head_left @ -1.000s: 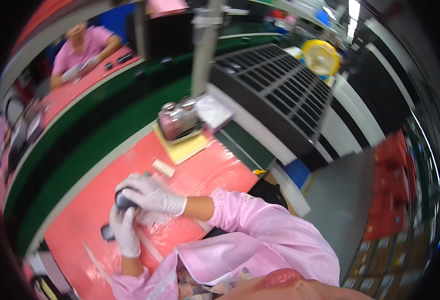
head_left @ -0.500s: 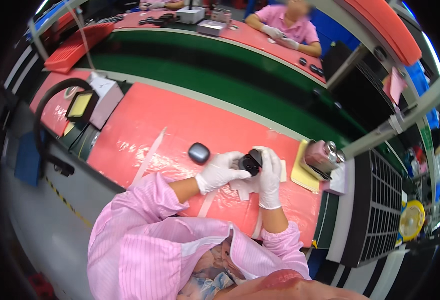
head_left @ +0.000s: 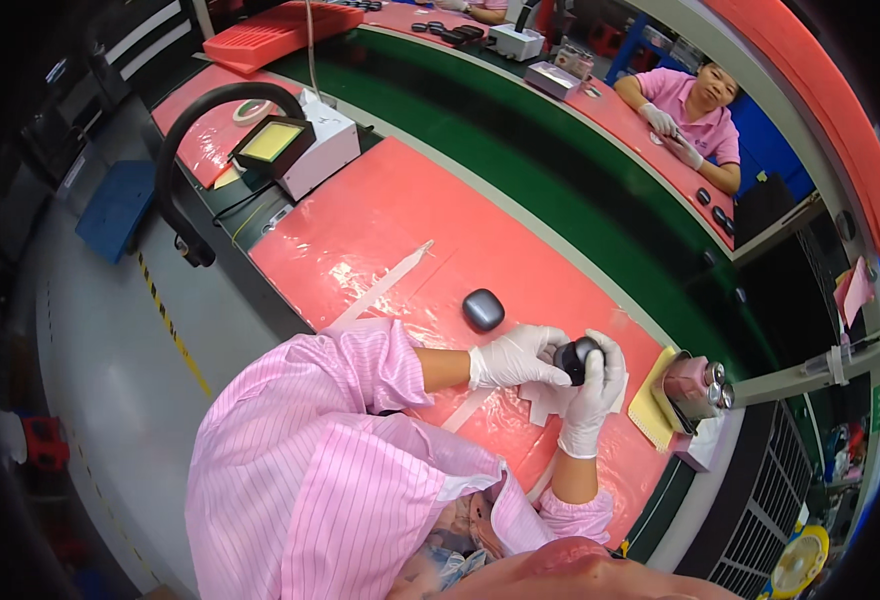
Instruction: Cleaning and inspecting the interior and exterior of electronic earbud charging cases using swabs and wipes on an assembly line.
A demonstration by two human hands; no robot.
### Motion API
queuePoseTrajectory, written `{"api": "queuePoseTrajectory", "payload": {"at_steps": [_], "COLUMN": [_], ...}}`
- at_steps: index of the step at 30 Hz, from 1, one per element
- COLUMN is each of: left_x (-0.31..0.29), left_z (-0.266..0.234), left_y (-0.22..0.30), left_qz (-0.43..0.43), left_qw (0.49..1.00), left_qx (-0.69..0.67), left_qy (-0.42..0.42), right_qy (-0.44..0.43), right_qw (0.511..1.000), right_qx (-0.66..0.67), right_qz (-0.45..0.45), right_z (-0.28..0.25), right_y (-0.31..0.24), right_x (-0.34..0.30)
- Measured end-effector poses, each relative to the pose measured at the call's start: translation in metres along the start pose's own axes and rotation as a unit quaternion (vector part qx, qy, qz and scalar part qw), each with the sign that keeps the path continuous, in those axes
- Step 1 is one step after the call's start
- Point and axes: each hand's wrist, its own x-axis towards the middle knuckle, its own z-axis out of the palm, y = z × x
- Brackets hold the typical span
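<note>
Red mat (head_left: 440,220), dark case (head_left: 576,356) held above

Left hand (head_left: 516,358) and right hand (head_left: 596,392) both grip the case, over the mat's right part; whether it's open can't be told. Light fingertips, kept low over the white scrap (head_left: 546,402), seem best. Second case (head_left: 483,310) lies left, apart. Pink pot (head_left: 687,388) by yellow pad (head_left: 651,412), right: a wide swing could knock it.

Head-worn fisheye — down onto table (head_left: 540,290)

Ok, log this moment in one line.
left hand: holding dark rounded object | right hand: holding same object | second dark object: on pink mat
</note>
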Motion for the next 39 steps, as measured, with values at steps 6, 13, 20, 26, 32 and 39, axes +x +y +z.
{"api": "queuePoseTrajectory", "payload": {"at_steps": [6, 13, 20, 26, 32, 39], "left_x": [-0.001, 0.001, -0.01, -0.087, -0.273, -0.355], "left_z": [-0.001, 0.003, 0.012, -0.027, -0.129, -0.327], "left_y": [0.0, -0.008, 0.002, 0.043, 0.021, -0.032], "left_qz": [-0.004, 0.06, -0.081, 0.048, 0.039, 0.217], "left_qw": [1.0, 0.98, 0.987, 0.987, 0.968, 0.688], "left_qx": [0.023, 0.19, -0.094, -0.124, -0.228, -0.504], "left_qy": [0.0, -0.007, -0.106, -0.087, -0.1, 0.475], "right_qy": [0.007, 0.058, -0.048, -0.012, -0.012, 0.018], "right_qw": [0.99, 0.994, 0.998, 0.998, 0.994, 0.99], "right_qx": [-0.117, 0.039, -0.047, -0.048, -0.105, -0.131], "right_qz": [-0.082, 0.086, -0.002, 0.025, 0.041, 0.037], "right_z": [-0.002, -0.01, 0.0, 0.001, -0.011, 0.0], "right_y": [-0.002, 0.004, 0.002, 0.019, 0.03, 0.011], "right_x": [0.0, 0.003, -0.005, 0.002, -0.002, -0.009]}}
